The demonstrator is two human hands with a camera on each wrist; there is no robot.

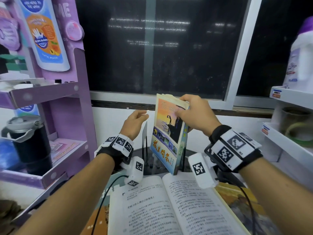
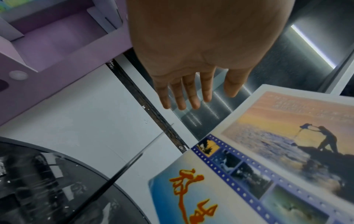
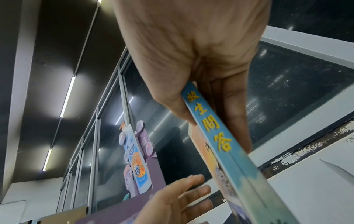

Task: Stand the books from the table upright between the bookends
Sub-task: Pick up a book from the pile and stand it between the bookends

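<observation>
A paperback with a sunset cover stands slightly tilted, its lower edge over the round dark base of the bookends. My right hand grips its top, thumb on the cover and fingers behind; the right wrist view shows the blue spine pinched in that hand. My left hand hovers open just left of the book, above the thin left bookend, fingers straight and holding nothing. The cover lies right of the palm. An open book lies flat in front.
More books lie under the open one, an orange one at the right and another at the left. A purple display shelf and a black jug stand at the left, white shelves at the right, a dark window behind.
</observation>
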